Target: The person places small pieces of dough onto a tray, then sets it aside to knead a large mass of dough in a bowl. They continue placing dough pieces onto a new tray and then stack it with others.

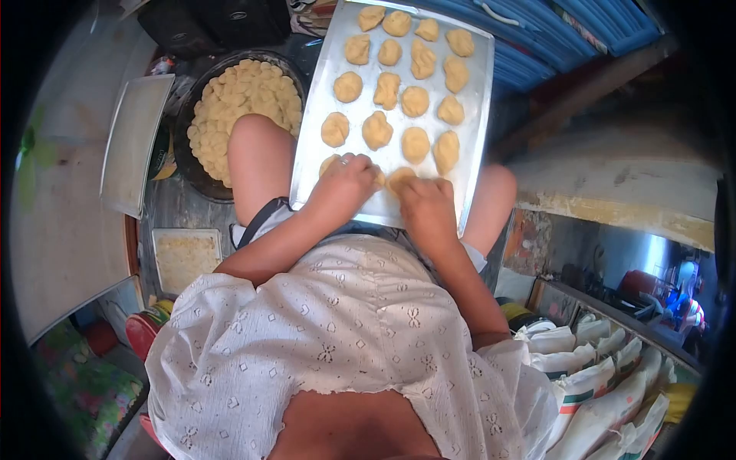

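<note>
A metal baking tray (307, 180) rests across my lap, with flattened dough pieces in rows, such as one dough piece (377, 130). Near the tray's lower edge, my left hand (347, 186) has its fingers curled down on a dough piece (379, 178); another dough piece (328, 162) peeks out from behind that hand. My right hand (428, 205) is closed with its fingertips on a dough piece (399, 179) just to the right. Both hands partly cover the dough beneath them.
Left of my knee stands a large round dark pan (182, 146) heaped with small dough balls (245, 96). A second tray (138, 142) leans beside it, and a crumb-covered shallow tray (186, 257) lies lower. Several packed sacks (590, 368) stand at the lower right.
</note>
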Tool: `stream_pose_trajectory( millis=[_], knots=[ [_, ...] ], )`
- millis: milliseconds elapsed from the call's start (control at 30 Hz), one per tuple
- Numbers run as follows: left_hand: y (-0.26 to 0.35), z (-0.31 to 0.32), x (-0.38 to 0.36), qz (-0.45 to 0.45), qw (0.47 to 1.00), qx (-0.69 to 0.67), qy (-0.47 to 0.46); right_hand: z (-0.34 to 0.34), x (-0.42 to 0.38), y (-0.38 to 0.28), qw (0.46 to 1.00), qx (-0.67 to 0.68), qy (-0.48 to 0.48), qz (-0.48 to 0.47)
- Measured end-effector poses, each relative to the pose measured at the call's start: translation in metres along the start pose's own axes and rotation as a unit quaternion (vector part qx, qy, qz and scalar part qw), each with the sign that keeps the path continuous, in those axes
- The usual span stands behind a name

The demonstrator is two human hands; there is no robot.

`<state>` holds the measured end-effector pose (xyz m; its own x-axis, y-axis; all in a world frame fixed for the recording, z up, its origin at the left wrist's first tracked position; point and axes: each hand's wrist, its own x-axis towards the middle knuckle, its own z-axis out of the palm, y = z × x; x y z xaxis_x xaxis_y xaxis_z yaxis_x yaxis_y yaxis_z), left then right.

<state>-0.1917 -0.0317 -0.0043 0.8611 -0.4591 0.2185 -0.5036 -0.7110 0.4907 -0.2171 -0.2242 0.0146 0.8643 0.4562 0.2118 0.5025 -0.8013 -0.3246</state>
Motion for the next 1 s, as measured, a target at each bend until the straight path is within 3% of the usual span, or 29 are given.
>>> stream_pose_trajectory(
  millis=[100, 167, 233, 300, 333, 400, 533, 567, 633, 667, 700, 733, 767, 800, 833, 900, 933, 967, 1000],
  knots=[
    [0.003, -0.008, -0.002, 0.01, 1.0, -0.022, 0.016, -0.005, 0.0, 0.002, 0.996, 0.086, -0.004, 0.02],
    [-0.002, -0.014, -0.001, 0.014, 0.998, -0.003, 0.054, -0.004, 0.001, 0.011, 0.992, 0.04, 0.114, 0.046],
    [-0.01, -0.021, -0.001, 0.011, 0.996, 0.018, 0.088, -0.001, 0.002, 0.024, 0.989, 0.067, 0.119, 0.061],
    [-0.024, -0.033, 0.006, -0.025, 0.991, 0.031, 0.129, -0.008, 0.013, 0.029, 0.986, 0.0, 0.121, 0.113],
    [-0.03, -0.042, 0.008, -0.051, 0.987, 0.038, 0.147, -0.006, 0.015, 0.035, 0.989, 0.01, 0.116, 0.095],
    [-0.063, -0.053, 0.006, -0.12, 0.976, 0.006, 0.183, 0.002, 0.017, 0.046, 0.983, -0.079, -0.076, 0.148],
    [-0.17, -0.066, -0.019, -0.265, 0.896, -0.012, 0.356, -0.01, 0.02, 0.038, 0.986, -0.048, -0.07, 0.141],
    [-0.211, -0.069, -0.036, -0.28, 0.865, 0.004, 0.416, -0.015, 0.021, 0.036, 0.991, -0.024, -0.024, 0.133],
    [-0.261, -0.106, -0.074, -0.376, 0.756, -0.15, 0.514, -0.022, 0.028, 0.028, 0.992, 0.001, 0.018, 0.125],
    [-0.309, -0.099, -0.098, -0.377, 0.618, -0.22, 0.654, -0.025, 0.032, 0.023, 0.993, 0.031, 0.019, 0.114],
    [-0.331, -0.111, -0.126, -0.445, 0.537, -0.236, 0.676, -0.026, 0.036, 0.018, 0.992, 0.061, 0.021, 0.106],
    [-0.405, -0.097, -0.175, -0.423, 0.456, -0.229, 0.749, -0.023, 0.038, 0.014, 0.992, 0.082, 0.032, 0.087],
    [-0.371, -0.123, -0.175, -0.559, 0.368, -0.187, 0.719, -0.021, 0.042, 0.006, 0.992, 0.082, 0.03, 0.09],
    [-0.348, -0.141, -0.172, -0.622, 0.263, -0.183, 0.715, -0.018, 0.049, -0.007, 0.987, 0.149, 0.027, 0.05],
    [-0.372, -0.139, -0.197, -0.671, 0.25, -0.155, 0.68, -0.014, 0.058, -0.022, 0.977, 0.214, 0.023, 0.013],
    [-0.447, -0.122, -0.283, -0.775, 0.43, -0.011, 0.462, -0.005, 0.089, -0.065, 0.953, 0.287, -0.049, -0.085],
    [-0.479, -0.118, -0.324, -0.783, 0.55, 0.124, 0.262, 0.002, 0.109, -0.091, 0.931, 0.323, -0.108, -0.129],
    [-0.501, -0.114, -0.365, -0.741, 0.628, 0.205, 0.119, 0.018, 0.126, -0.117, 0.917, 0.325, -0.148, -0.177],
    [-0.506, -0.116, -0.377, -0.737, 0.634, 0.227, 0.057, 0.035, 0.147, -0.143, 0.889, 0.35, -0.156, -0.25]
  ],
)
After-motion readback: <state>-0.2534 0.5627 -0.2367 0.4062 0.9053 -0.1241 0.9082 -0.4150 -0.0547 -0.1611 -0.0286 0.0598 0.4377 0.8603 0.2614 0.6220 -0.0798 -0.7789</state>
